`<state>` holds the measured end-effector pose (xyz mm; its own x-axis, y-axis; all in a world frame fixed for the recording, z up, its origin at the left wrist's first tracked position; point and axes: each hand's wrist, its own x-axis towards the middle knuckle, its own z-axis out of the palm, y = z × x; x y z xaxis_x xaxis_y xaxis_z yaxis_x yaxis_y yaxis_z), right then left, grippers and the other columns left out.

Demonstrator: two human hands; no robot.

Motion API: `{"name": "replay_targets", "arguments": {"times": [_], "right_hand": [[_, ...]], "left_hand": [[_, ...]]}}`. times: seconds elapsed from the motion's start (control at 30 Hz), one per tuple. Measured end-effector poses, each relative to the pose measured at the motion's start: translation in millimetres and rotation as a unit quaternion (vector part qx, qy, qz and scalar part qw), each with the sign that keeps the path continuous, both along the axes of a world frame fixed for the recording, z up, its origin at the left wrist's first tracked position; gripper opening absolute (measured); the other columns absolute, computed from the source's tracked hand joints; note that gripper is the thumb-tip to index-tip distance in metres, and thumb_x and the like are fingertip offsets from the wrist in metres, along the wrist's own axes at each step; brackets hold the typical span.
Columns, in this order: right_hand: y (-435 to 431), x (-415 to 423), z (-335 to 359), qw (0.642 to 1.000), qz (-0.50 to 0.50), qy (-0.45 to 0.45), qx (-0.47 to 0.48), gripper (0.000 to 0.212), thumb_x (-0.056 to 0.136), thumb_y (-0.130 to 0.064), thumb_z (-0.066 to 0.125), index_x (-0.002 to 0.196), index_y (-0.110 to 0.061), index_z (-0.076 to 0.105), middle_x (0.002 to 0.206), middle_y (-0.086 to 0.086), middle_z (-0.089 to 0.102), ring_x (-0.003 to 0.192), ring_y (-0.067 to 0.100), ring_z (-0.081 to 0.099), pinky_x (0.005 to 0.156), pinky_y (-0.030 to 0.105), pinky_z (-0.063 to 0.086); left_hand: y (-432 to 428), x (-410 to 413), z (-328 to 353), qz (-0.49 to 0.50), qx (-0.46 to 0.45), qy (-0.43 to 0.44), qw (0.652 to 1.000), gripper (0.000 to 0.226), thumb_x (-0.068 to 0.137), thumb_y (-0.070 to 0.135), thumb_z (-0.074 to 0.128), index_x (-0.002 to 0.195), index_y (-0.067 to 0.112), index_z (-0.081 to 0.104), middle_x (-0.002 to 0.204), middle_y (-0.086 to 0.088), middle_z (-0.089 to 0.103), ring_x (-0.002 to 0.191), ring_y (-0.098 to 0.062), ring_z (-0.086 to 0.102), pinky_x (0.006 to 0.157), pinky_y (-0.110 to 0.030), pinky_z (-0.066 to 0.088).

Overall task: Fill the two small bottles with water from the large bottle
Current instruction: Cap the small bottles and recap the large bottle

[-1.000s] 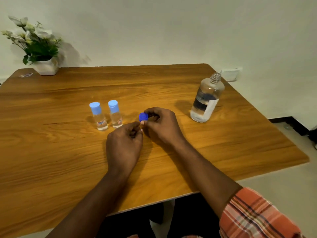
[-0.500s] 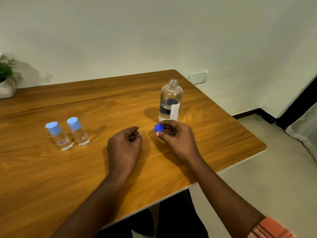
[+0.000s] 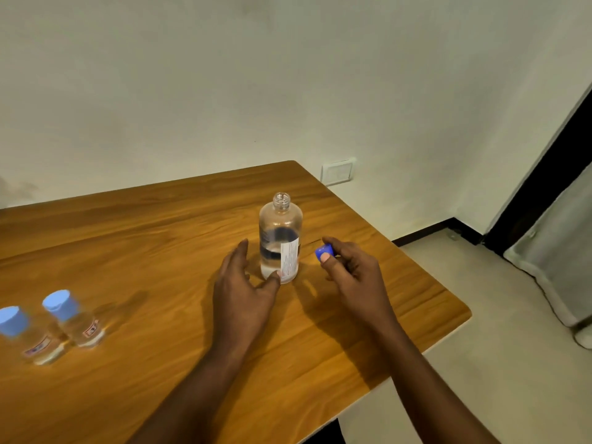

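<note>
The large bottle (image 3: 281, 238) stands upright and uncapped on the wooden bench (image 3: 134, 251), near its far right corner, with water in its lower part. It carries a dark band and a white label whose fine print is too small to read. The left hand (image 3: 243, 283) lies just left of the bottle, its grip spread with the fingers straight, and the thumb tip meets the foot of the bottle beside the label. The right hand (image 3: 352, 274) hovers just right of the bottle, its grip pinching the blue cap (image 3: 325, 251) between thumb and forefinger. The two small bottles (image 3: 75, 318) stand side by side well apart at the left edge, both wearing light blue caps. They are blurred, and their labels show only red and blue marks that cannot be read. A white wall socket (image 3: 338, 172) sits on the wall behind the bench corner, and a pale curtain (image 3: 560, 251) hangs at the far right.
</note>
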<state>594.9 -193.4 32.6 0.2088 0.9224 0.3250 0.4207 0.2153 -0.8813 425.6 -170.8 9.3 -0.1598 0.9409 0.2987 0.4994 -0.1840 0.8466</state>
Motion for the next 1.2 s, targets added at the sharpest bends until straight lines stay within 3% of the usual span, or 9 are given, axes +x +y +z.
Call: {"name": "replay_targets", "arguments": {"times": [0.07, 0.2, 0.3, 0.47, 0.67, 0.8, 0.97, 1.07, 1.2], "right_hand": [[8, 4, 17, 0.999, 0.017, -0.023, -0.015, 0.040, 0.097, -0.023, 0.054, 0.137, -0.021, 0.052, 0.108, -0.011, 0.059, 0.092, 0.011, 0.063, 0.078, 0.032, 0.058], [23, 5, 58, 0.993, 0.047, -0.109, 0.000, 0.046, 0.095, -0.023, 0.058, 0.140, -0.021, 0.048, 0.117, -0.009, 0.055, 0.093, 0.001, 0.058, 0.074, 0.008, 0.047], [34, 1, 82, 0.991, 0.071, -0.114, 0.007, 0.047, 0.089, -0.014, 0.067, 0.134, -0.019, 0.054, 0.116, -0.009, 0.057, 0.092, -0.007, 0.057, 0.076, 0.000, 0.045], [47, -8, 105, 0.982, 0.102, -0.157, 0.022, 0.035, 0.084, -0.007, 0.071, 0.117, -0.015, 0.066, 0.112, -0.003, 0.066, 0.097, 0.003, 0.063, 0.082, 0.010, 0.051], [54, -16, 128, 0.949, 0.168, -0.266, 0.018, 0.033, 0.085, -0.003, 0.067, 0.116, -0.013, 0.069, 0.114, -0.003, 0.066, 0.097, 0.003, 0.060, 0.082, 0.010, 0.049], [61, -19, 142, 0.924, 0.192, -0.329, -0.013, 0.036, 0.084, 0.001, 0.067, 0.118, -0.013, 0.068, 0.119, 0.000, 0.067, 0.087, -0.008, 0.056, 0.076, 0.001, 0.044], [69, -27, 153, 0.894, 0.211, -0.394, -0.043, 0.038, 0.083, 0.002, 0.068, 0.118, -0.013, 0.068, 0.119, 0.001, 0.068, 0.085, -0.005, 0.056, 0.073, 0.000, 0.045], [72, -29, 158, 0.882, 0.208, -0.419, -0.058, 0.037, 0.083, -0.005, 0.071, 0.118, -0.013, 0.068, 0.118, 0.000, 0.069, 0.084, -0.004, 0.057, 0.071, -0.001, 0.045], [74, -34, 160, 0.875, 0.188, -0.442, -0.056, 0.033, 0.081, -0.021, 0.076, 0.112, -0.012, 0.071, 0.108, 0.001, 0.072, 0.080, 0.001, 0.062, 0.073, 0.009, 0.048]], "left_hand": [[6, 3, -1, -0.020, -0.014, -0.001, 1.000, 0.088, 0.074, 0.029, 0.079, 0.147, 0.021, 0.030, 0.148, -0.002, 0.041, 0.131, -0.022, 0.044, 0.100, -0.047, 0.046], [13, 5, 0, -0.055, -0.013, -0.013, 0.998, 0.095, 0.071, 0.037, 0.080, 0.148, 0.024, 0.027, 0.148, 0.001, 0.043, 0.132, -0.019, 0.044, 0.101, -0.043, 0.045], [14, 5, 2, -0.082, -0.007, -0.025, 0.996, 0.092, 0.069, 0.038, 0.081, 0.146, 0.027, 0.031, 0.140, 0.006, 0.050, 0.125, -0.014, 0.049, 0.097, -0.041, 0.048], [15, 6, 7, -0.098, 0.006, -0.038, 0.994, 0.082, 0.070, 0.031, 0.081, 0.140, 0.029, 0.039, 0.114, 0.024, 0.048, 0.105, -0.001, 0.051, 0.089, -0.031, 0.050], [16, 4, 4, -0.111, 0.013, -0.033, 0.993, 0.077, 0.073, 0.031, 0.079, 0.139, 0.031, 0.040, 0.116, 0.025, 0.049, 0.106, 0.004, 0.049, 0.084, -0.019, 0.045], [15, 4, 5, -0.112, 0.011, -0.028, 0.993, 0.076, 0.074, 0.032, 0.078, 0.139, 0.032, 0.039, 0.119, 0.023, 0.052, 0.109, 0.002, 0.051, 0.089, -0.027, 0.050], [13, 3, 5, -0.110, 0.009, -0.026, 0.994, 0.075, 0.074, 0.035, 0.077, 0.138, 0.035, 0.038, 0.122, 0.018, 0.058, 0.107, -0.001, 0.054, 0.088, -0.030, 0.052], [13, 3, 5, -0.104, 0.004, -0.025, 0.994, 0.076, 0.073, 0.037, 0.077, 0.138, 0.037, 0.038, 0.123, 0.017, 0.058, 0.109, -0.004, 0.055, 0.089, -0.033, 0.053], [13, 4, 5, -0.105, 0.004, -0.021, 0.994, 0.074, 0.074, 0.036, 0.077, 0.137, 0.035, 0.039, 0.124, 0.015, 0.059, 0.111, -0.006, 0.056, 0.089, -0.036, 0.053]]}}
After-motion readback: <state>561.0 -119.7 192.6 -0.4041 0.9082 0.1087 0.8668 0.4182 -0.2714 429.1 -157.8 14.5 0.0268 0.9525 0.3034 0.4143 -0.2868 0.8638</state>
